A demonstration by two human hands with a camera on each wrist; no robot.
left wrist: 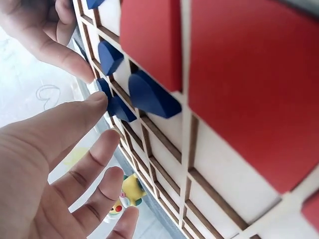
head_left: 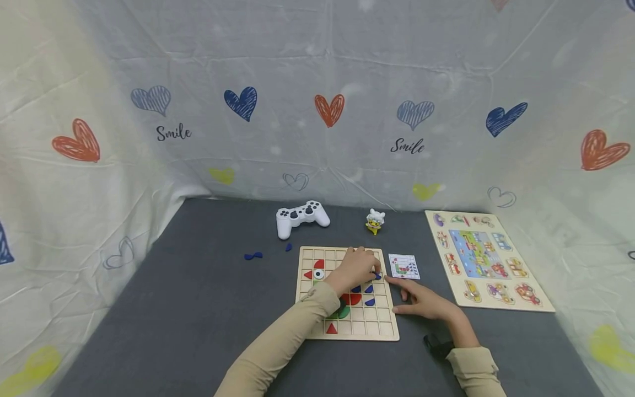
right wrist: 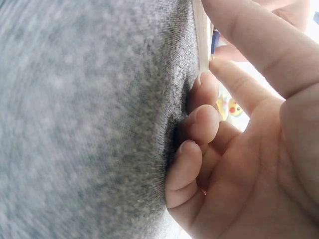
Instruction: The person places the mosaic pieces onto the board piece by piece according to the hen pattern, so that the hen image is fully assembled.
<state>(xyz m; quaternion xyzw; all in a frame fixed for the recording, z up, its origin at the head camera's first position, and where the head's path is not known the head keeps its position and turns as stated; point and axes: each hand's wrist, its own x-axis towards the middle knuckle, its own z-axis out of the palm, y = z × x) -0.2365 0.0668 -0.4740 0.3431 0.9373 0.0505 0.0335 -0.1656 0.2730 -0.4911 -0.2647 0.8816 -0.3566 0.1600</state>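
My left hand [head_left: 354, 268] reaches across the gridded wooden board [head_left: 357, 329], its fingers bent down at the right side. In the left wrist view its thumb tip meets a small blue wooden piece [left wrist: 102, 87]; the far side of that piece is hidden. More blue pieces [left wrist: 152, 94] and large red pieces [left wrist: 249, 84] lie in the grid nearby. My right hand [head_left: 421, 300] is beside the board's right edge, index finger and thumb spread and touching the edge. In the right wrist view its other fingers [right wrist: 199, 124] bend loosely on the grey cloth.
A pattern card [head_left: 404, 267] lies right of the board, with a picture puzzle board [head_left: 496, 298] farther right. A white game controller [head_left: 302, 216] and small figurine [head_left: 375, 221] stand behind. Loose blue pieces [head_left: 253, 256] lie to the left. A black object [head_left: 436, 345] is by the right wrist.
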